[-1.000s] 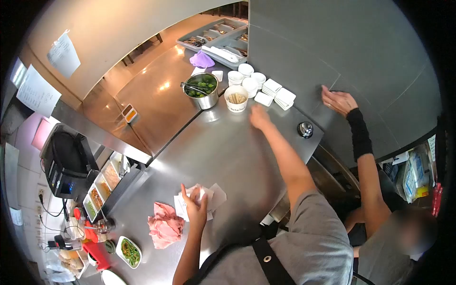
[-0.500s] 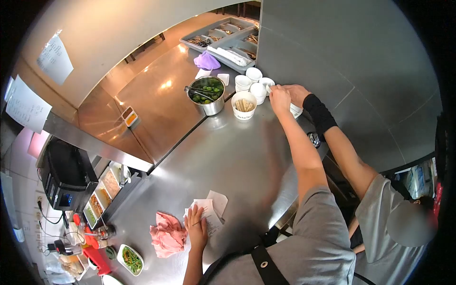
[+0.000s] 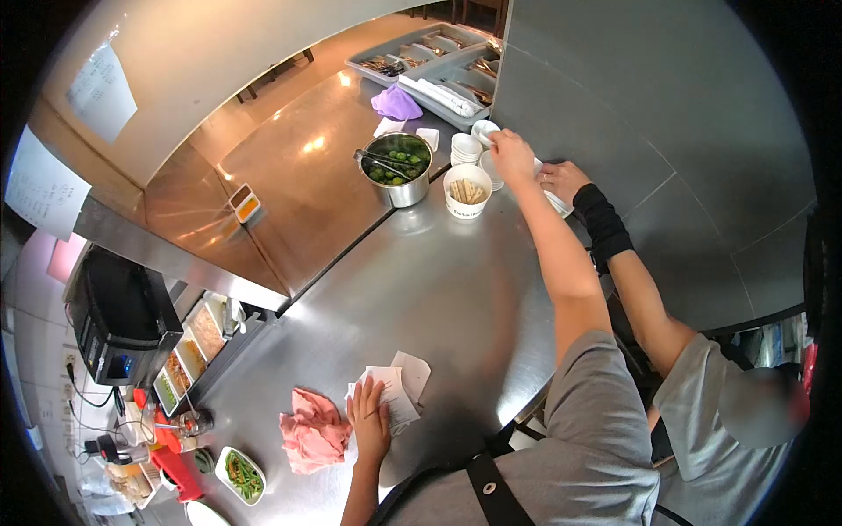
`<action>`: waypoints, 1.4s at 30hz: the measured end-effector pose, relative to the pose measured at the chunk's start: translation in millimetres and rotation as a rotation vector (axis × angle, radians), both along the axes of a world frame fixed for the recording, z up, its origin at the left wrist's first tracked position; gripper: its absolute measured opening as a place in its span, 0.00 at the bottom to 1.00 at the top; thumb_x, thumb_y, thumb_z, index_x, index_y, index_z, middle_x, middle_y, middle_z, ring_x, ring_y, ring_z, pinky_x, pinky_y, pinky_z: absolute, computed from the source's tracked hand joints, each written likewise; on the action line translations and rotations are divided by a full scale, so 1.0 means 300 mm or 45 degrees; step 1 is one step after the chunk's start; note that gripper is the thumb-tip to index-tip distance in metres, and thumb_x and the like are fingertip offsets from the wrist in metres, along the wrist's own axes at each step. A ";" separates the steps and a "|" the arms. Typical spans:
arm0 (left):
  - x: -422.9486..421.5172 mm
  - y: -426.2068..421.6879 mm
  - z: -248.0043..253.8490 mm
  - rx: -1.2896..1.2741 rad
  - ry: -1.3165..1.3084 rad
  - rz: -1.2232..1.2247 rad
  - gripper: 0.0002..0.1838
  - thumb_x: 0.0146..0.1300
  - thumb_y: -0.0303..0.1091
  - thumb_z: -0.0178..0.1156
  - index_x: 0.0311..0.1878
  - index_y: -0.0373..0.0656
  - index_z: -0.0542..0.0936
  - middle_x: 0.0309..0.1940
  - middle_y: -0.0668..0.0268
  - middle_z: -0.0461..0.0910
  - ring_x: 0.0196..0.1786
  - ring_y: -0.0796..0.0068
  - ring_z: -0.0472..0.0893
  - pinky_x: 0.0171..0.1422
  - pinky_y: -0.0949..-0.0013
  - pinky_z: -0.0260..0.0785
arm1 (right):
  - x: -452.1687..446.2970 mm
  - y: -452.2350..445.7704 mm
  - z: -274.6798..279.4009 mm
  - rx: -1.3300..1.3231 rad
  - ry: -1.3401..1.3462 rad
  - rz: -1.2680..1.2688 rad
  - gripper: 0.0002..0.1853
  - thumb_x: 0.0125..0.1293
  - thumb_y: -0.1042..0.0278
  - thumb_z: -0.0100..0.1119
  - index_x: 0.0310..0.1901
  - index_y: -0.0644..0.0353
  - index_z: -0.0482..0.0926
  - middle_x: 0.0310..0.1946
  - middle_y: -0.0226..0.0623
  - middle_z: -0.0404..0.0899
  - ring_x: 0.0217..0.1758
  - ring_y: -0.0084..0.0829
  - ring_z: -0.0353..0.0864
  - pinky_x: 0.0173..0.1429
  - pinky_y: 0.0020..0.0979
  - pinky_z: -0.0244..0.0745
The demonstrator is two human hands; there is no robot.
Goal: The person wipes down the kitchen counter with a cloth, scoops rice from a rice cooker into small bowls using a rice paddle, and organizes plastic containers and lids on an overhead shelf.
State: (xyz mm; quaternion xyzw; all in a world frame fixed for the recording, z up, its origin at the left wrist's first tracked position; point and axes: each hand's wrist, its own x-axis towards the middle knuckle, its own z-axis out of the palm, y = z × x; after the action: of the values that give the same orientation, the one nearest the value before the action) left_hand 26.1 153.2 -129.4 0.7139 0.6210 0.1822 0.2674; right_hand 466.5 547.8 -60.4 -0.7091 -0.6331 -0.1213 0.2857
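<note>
My left hand [image 3: 369, 419] lies flat with fingers spread on white paper slips [image 3: 399, 396], beside a crumpled pink cloth [image 3: 309, 436]. Stretched far across the steel counter, my right hand [image 3: 512, 158] has its fingers closed at the rim of a small white cup [image 3: 483, 130]. More white cups [image 3: 466, 147] stand stacked beside it, partly covered by my hand. Nearer to me is a white paper tub [image 3: 467, 195] of wrapped sticks. A co-worker's hand [image 3: 564, 180] with a black wristband is just right of mine, touching something white that is mostly hidden.
A steel pot [image 3: 405, 188] of green vegetables with tongs stands left of the tub. Grey cutlery trays [image 3: 421, 57] and a purple cloth [image 3: 396, 103] are at the back. A dish of green vegetables [image 3: 241, 477] sits near left. The co-worker's arm [image 3: 645, 285] runs alongside mine.
My right hand has moved away from the co-worker's hand, left and farther back to the cup stack. The co-worker's hand has shifted right. My left hand stays on the slips; the view has shifted slightly.
</note>
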 end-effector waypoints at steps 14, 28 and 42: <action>-0.009 -0.003 -0.007 0.012 -0.006 -0.005 0.24 0.75 0.37 0.49 0.72 0.50 0.69 0.77 0.59 0.61 0.81 0.53 0.53 0.82 0.45 0.36 | -0.092 -0.451 -0.288 -0.178 -0.112 -0.289 0.10 0.60 0.71 0.61 0.44 0.55 0.82 0.41 0.37 0.82 0.48 0.40 0.82 0.53 0.46 0.73; -0.006 0.023 -0.009 0.031 0.007 -0.009 0.23 0.74 0.37 0.50 0.72 0.51 0.69 0.77 0.60 0.61 0.80 0.53 0.55 0.82 0.44 0.37 | -0.524 -0.031 -0.080 -0.270 0.714 0.472 0.14 0.62 0.65 0.68 0.43 0.65 0.79 0.40 0.54 0.83 0.47 0.55 0.82 0.50 0.50 0.76; -0.010 0.024 -0.009 -0.021 0.011 -0.001 0.23 0.74 0.37 0.52 0.71 0.51 0.70 0.76 0.61 0.62 0.80 0.54 0.55 0.82 0.44 0.37 | -0.531 0.414 -0.320 -0.429 -0.207 0.029 0.13 0.63 0.68 0.59 0.46 0.62 0.87 0.57 0.49 0.78 0.62 0.46 0.77 0.72 0.58 0.60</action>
State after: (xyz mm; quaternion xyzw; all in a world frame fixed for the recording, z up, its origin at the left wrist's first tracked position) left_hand 23.2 160.6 -132.0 0.7126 0.6234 0.1737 0.2707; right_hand 307.4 672.0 -156.4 -0.7276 -0.6734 -0.0673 0.1123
